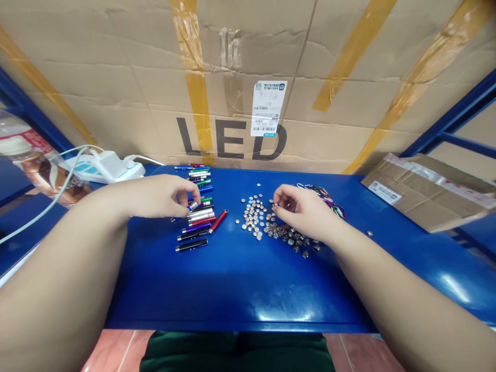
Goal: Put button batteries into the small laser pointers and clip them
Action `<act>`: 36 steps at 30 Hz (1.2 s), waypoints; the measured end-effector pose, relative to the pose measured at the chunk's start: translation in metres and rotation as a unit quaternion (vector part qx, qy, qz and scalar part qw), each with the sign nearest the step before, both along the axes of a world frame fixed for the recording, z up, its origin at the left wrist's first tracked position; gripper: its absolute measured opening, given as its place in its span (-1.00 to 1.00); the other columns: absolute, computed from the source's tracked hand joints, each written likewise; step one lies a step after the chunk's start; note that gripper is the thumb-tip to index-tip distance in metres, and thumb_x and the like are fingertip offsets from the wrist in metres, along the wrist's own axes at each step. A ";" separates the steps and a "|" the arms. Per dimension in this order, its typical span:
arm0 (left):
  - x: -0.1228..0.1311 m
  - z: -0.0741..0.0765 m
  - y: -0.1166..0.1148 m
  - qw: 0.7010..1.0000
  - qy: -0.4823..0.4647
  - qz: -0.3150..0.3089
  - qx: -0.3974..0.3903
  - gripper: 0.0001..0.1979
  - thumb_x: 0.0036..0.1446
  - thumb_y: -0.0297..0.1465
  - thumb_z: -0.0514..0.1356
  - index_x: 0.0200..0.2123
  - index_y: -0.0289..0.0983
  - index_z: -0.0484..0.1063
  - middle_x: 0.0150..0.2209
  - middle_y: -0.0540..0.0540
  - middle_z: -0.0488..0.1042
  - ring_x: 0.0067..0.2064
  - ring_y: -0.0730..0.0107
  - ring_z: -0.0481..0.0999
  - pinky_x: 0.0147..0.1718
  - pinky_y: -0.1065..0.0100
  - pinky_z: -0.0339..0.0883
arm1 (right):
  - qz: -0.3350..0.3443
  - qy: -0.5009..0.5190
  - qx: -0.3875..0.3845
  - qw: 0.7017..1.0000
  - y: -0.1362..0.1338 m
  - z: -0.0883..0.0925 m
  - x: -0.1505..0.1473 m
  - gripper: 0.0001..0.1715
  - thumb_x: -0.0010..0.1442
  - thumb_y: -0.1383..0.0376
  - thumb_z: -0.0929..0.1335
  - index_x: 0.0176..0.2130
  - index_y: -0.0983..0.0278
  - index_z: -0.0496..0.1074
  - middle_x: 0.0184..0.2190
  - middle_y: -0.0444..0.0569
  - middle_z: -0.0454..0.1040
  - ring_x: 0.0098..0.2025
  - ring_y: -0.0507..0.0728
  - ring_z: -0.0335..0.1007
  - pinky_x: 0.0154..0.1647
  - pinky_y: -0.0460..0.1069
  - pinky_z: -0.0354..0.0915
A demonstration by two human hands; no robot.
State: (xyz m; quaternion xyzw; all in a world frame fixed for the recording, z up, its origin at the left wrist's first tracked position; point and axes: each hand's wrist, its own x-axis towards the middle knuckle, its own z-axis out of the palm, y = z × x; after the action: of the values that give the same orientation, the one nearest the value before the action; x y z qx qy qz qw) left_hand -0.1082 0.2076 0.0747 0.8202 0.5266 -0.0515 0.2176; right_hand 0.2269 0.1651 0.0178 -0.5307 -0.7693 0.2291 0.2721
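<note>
My left hand (155,196) pinches a short metal penlight (192,206) between thumb and fingertips, just above a row of coloured penlights (197,222) lying side by side on the blue table (232,289). The row holds several black, red, purple, green and silver tubes. My right hand (300,209) pinches a small silver button cell (275,205) at the edge of a spread of button cells (253,217). Darker cells (290,238) lie in a heap under my right hand. Behind that hand is a tangle of coloured cords with metal clips (325,199).
A large taped cardboard box (240,77) printed "LED" stands behind the table. A white power strip (104,168) with a cable and a plastic bottle (34,165) are at the left. A flattened cardboard parcel (418,194) lies at the right, between blue metal rack uprights.
</note>
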 end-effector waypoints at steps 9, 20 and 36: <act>-0.003 -0.001 -0.001 0.999 0.037 0.018 -0.008 -0.75 -0.18 -0.36 0.25 -0.32 -0.14 0.55 -0.33 0.00 0.63 -0.36 0.22 0.57 -0.43 0.33 0.31 | 0.007 0.019 0.017 1.000 0.003 -0.006 0.003 -0.92 0.04 0.36 0.35 -0.35 0.21 0.40 -0.39 -0.10 0.43 -0.39 0.09 0.36 -0.34 0.01 0.31; 0.004 -0.003 0.000 0.991 0.089 0.092 -0.046 -0.72 -0.29 -0.39 0.31 -0.42 -0.17 0.33 -0.35 -0.05 0.66 -0.38 0.13 0.60 -0.46 0.28 0.30 | -0.011 0.032 -0.017 0.999 0.005 -0.005 0.007 -0.90 0.04 0.34 0.37 -0.33 0.21 0.44 -0.46 -0.10 0.52 -0.42 0.12 0.47 -0.38 0.02 0.38; 0.004 -0.040 0.032 0.983 -0.061 -0.012 0.175 -0.70 0.14 -0.23 0.18 -0.13 -0.20 0.59 -0.13 -0.10 0.68 -0.15 0.16 0.61 -0.16 0.25 0.38 | -0.051 0.067 -0.035 0.996 0.004 0.005 0.014 -0.87 0.04 0.34 0.41 -0.31 0.21 0.44 -0.41 -0.06 0.59 -0.36 0.14 0.54 -0.32 0.04 0.44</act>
State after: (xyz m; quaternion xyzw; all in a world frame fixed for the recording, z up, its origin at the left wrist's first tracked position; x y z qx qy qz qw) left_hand -0.1042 0.2395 0.0349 0.8536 0.5031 0.0889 0.1014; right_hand 0.2405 0.1693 0.0226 -0.5620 -0.7127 0.2764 0.3160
